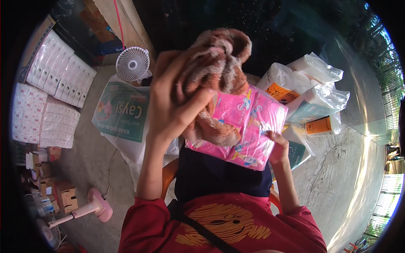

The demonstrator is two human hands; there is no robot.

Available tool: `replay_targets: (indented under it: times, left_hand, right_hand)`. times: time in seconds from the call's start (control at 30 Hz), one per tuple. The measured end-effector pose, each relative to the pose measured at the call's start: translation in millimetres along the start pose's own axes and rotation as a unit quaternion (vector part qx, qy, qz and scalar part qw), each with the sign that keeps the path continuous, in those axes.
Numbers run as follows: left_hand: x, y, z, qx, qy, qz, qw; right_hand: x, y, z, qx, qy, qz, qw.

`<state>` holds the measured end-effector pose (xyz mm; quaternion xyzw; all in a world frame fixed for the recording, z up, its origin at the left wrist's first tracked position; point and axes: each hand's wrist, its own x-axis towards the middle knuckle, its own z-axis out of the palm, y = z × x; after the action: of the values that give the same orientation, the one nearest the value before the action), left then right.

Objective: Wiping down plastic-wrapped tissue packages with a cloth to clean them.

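My left hand (179,101) is closed round a bunched brown and whitish cloth (223,63), lifted high in the middle of the view. Part of the cloth hangs down over a pink plastic-wrapped pack (257,130) of several small packets. With my right hand (278,147) I grip the lower right edge of that pack, thumb on top. It is tilted above my lap, and the cloth covers its upper left part.
Left of me a large clear bag with a green label (122,111) stands beside a small white fan (132,64). Wrapped white rolls (295,80) are piled at right. Stacked packs (61,69) and a pink standing fan (99,205) are farther left. I sit on an orange chair (169,175).
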<state>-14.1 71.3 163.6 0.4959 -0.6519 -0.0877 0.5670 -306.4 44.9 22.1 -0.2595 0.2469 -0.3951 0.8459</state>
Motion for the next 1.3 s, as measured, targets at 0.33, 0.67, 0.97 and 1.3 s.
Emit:
replay_targets:
  times: [0.33, 0.67, 0.97, 1.3]
  left_hand:
    - [0.2, -9.9, -12.9, -0.008, 0.057, -0.045, 0.997]
    - [-27.8, -38.6, 51.9, 0.175, -0.242, -0.102, 0.949]
    - [-45.7, -39.1, 73.9, 0.254, -0.194, -0.086, 0.944]
    - [-70.3, 20.1, 112.0, 0.096, -0.226, 0.028, 0.969]
  right_hand:
    - [18.1, 11.5, -8.6, 0.086, 0.093, 0.019, 0.992]
    - [11.5, 22.9, -12.4, 0.023, 0.05, 0.1, 0.993]
    - [17.8, 26.5, -16.6, 0.008, 0.123, 0.082, 0.989]
    - [27.0, 31.1, -12.5, 0.087, 0.015, -0.057, 0.994]
